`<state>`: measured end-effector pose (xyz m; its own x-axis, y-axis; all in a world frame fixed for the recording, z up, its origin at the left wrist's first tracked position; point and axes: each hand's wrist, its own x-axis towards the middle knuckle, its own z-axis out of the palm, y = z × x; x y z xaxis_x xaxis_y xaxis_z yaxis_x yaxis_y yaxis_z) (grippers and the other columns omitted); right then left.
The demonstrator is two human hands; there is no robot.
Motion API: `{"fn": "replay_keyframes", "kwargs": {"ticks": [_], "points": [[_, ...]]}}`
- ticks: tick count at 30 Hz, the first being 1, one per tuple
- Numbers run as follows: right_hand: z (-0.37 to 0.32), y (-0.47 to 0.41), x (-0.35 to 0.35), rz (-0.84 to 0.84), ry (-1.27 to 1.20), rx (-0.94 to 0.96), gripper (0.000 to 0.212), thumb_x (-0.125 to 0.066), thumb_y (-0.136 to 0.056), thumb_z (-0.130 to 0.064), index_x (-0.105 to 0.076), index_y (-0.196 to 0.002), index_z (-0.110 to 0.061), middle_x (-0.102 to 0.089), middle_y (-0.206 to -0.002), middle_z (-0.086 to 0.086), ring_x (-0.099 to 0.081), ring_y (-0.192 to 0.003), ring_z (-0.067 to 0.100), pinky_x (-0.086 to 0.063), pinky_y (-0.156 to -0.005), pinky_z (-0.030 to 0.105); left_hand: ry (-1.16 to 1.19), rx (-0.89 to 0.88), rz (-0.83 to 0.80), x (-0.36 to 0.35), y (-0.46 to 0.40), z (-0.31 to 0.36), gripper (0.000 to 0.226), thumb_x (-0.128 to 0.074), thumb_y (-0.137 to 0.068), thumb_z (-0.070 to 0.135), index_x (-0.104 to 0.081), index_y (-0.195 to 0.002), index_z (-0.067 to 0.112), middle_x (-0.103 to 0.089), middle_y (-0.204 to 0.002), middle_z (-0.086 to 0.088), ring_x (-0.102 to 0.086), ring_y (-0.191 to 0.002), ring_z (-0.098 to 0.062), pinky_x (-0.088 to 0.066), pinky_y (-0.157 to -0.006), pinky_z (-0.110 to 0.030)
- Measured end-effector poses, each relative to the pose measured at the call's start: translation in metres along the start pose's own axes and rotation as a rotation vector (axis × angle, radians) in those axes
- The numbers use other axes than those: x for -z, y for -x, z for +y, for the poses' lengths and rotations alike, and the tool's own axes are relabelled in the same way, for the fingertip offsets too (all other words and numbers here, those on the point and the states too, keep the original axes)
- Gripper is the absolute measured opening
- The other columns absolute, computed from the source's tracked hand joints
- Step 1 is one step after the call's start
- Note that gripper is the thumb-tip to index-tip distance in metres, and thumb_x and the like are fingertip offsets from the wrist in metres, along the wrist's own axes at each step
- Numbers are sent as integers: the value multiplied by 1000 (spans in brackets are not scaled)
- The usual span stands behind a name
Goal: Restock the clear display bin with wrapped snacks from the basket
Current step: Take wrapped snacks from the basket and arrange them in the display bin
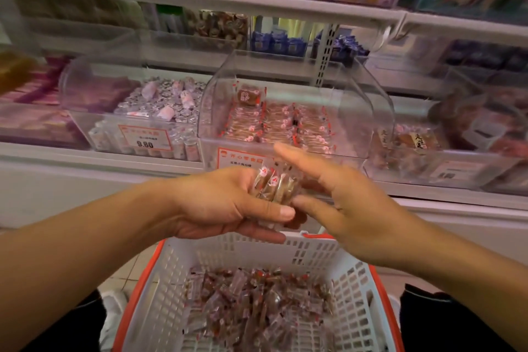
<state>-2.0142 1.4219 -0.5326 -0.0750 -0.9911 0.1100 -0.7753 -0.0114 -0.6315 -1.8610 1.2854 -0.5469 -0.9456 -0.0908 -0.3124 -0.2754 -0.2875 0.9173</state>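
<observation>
My left hand (228,203) grips a small stack of wrapped brown snacks (275,186) in clear film with red marks. My right hand (343,203) meets the stack from the right, thumb under it and index finger stretched out above; how firmly it holds I cannot tell. Both hands hover above the far rim of the white basket with an orange rim (160,280), which holds several loose wrapped snacks (257,300). Straight ahead on the shelf is the clear display bin (357,111), its lid tipped up, with neat rows of the same snacks (280,126) inside.
A clear bin of silver and pink wrapped sweets (160,103) with a 9.80 price tag stands left of the target bin. Another bin of brown packets (414,140) stands on the right. More stocked bins fill the shelf above (217,26). The shelf edge runs just beyond my hands.
</observation>
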Motion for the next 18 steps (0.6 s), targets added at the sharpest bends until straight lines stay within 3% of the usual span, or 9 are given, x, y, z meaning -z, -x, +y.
{"fn": "replay_keyframes", "kwargs": {"ticks": [2, 4, 9, 13, 15, 18], "points": [[4, 0, 0, -95, -20, -16, 71, -55, -99, -21, -18, -155, -45, -22, -158, -29, -18, -143, -12, -26, -120, 26, 1, -8, 10, -2, -1, -2, 34, -72, -81, 6, -65, -114, 5, -70, -106, -8, -66, -109, -20, -57, -81, -33], [6, 1, -1, -128, -61, -27, 70, -56, -99, -21, -19, -155, -44, -30, -156, -26, -27, -141, -10, -32, -118, 28, -42, -11, 22, -3, -2, -4, 34, -74, -79, 7, -65, -112, 5, -69, -101, -8, -67, -104, -20, -58, -76, -32], [5, 1, -1, -32, -226, -14, 65, -77, -84, -15, -51, -141, -33, -63, -127, -15, -61, -117, 3, -51, -101, 32, -210, 50, -47, -1, 4, 3, 26, -76, -77, 12, -66, -101, 7, -69, -96, -14, -69, -92, -20, -55, -59, -23], [-2, -3, 13, -137, -313, 12, 46, -87, -72, -9, -66, -113, -12, -71, -107, 4, -70, -101, 22, -55, -93, 46, -363, 37, -72, -3, 7, 12, 34, -80, -74, 6, -61, -102, 5, -69, -89, -15, -66, -71, -13, -48, -47, -17], [-8, -8, 21, -136, -341, 38, 41, -87, -71, -7, -66, -106, -8, -73, -101, 9, -72, -95, 27, -57, -89, 46, -322, -20, -36, 0, 9, 24, 38, -80, -74, 14, -58, -105, 7, -70, -85, -12, -64, -65, -11, -45, -44, -16], [-14, -28, 37, 11, -458, 4, 36, -83, -70, -12, -70, -103, -12, -75, -95, 8, -73, -85, 23, -61, -74, 32, -65, -150, 112, 10, 18, 48, 48, -72, -77, 44, -64, -110, 10, -71, -96, -15, -67, -69, -13, -49, -46, -19]]}}
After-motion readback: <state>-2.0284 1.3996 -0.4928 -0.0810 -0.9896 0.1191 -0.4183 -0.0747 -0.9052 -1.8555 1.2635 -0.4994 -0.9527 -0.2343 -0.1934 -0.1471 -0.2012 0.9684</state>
